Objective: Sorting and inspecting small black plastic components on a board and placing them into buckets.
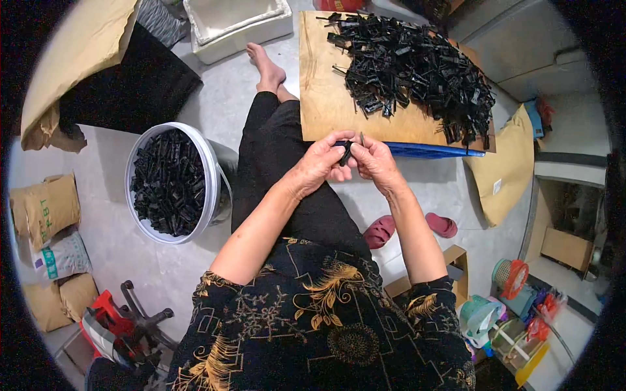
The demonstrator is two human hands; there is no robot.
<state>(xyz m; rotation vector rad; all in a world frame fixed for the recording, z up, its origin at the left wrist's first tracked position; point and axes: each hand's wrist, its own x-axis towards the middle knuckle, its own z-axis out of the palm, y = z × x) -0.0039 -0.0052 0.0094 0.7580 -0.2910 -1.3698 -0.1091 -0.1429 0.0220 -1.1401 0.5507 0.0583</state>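
A small black plastic part [346,152] is pinched between the fingertips of both hands, just off the near edge of a wooden board [315,91]. My left hand [319,161] is closed on its left side, with the fingers curled beneath. My right hand [377,161] is closed at its right side. A thin metallic tip [362,138] pokes up by the right fingers; its kind is too small to tell. On the board lies a big tangled heap of black plastic parts [417,75]. Left of my legs, a white bucket [213,189] holds many loose black pieces [168,186].
A blue crate edge [430,150] shows under the board. Maroon slippers [379,232] and an open cardboard box [460,270] are on the floor to the right. A white foam box [244,32] stands at the far side. Paper sacks [49,212] line the left.
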